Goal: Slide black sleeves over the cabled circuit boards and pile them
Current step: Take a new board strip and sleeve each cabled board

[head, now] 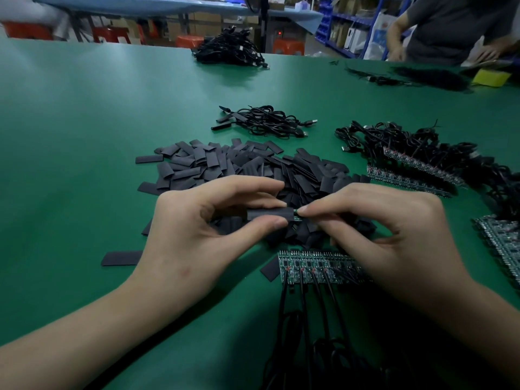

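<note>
My left hand point(202, 220) pinches a flat black sleeve point(267, 213) between thumb and fingers. My right hand point(394, 232) holds a small green circuit board point(297, 218) by its end, with most of the board inside the sleeve's right opening. Both hands hover over a large heap of loose black sleeves point(247, 167). Below them lies a row of cabled circuit boards point(312, 267), their black cables running toward me. A small pile of sleeved, cabled boards point(264, 122) lies beyond the heap.
More rows of boards with tangled cables point(416, 161) lie at the right, and another stack of boards point(503, 243) at the right edge. A far bundle of cables point(228, 50) sits on the green table point(84, 136). Another person point(455, 29) stands at the far right.
</note>
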